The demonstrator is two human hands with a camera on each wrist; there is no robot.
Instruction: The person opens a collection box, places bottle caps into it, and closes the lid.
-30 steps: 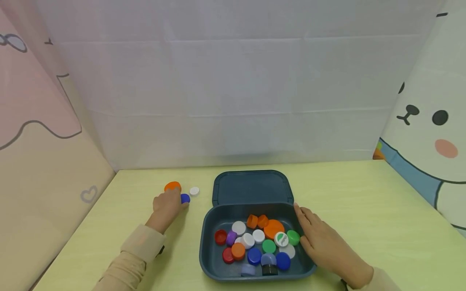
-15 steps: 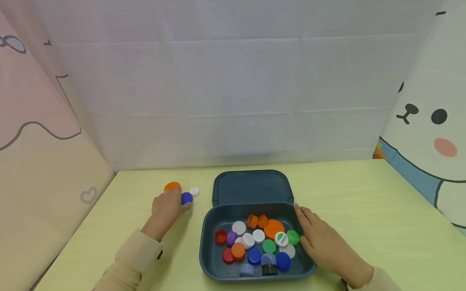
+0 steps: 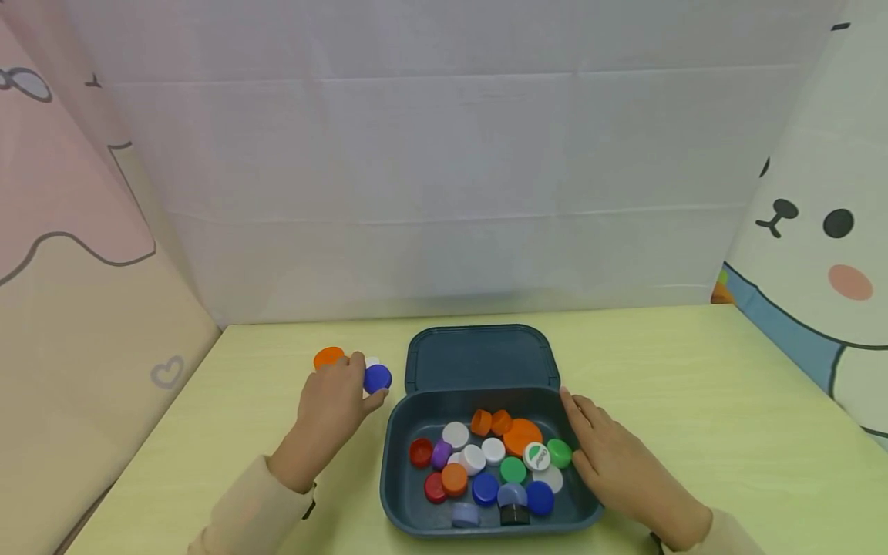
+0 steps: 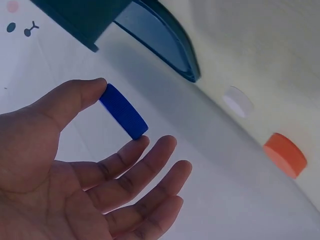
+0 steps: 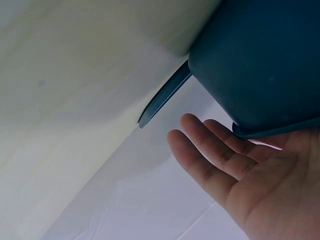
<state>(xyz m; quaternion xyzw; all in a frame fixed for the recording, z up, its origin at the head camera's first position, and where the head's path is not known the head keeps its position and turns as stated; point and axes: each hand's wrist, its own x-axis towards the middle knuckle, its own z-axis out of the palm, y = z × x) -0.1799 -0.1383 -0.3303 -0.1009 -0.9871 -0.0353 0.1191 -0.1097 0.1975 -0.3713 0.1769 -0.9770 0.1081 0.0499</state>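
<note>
Between thumb and index fingertip, my left hand [image 3: 334, 405] pinches a blue bottle cap [image 4: 123, 112], lifted off the table in the left wrist view. Behind that hand lie an orange cap [image 3: 328, 357] and a white cap [image 3: 372, 361], the white one partly hidden by the blue cap. My right hand [image 3: 617, 462] rests against the right rim of a dark blue box [image 3: 387, 470], its fingers fairly straight in the right wrist view. Inside the box are several caps in red, orange, white, purple, green, blue and black, such as a green cap [image 3: 512, 469].
The box's dark lid [image 3: 482, 358] lies flat on the table just behind it. A yellowish tabletop [image 3: 659, 385] extends to both sides. A white sheet [image 3: 444, 193] hangs behind the table, with printed cloth at left and right.
My left hand has picked the blue cap up from the table and moved it right, towards the box. The right hand stays at the box rim.
</note>
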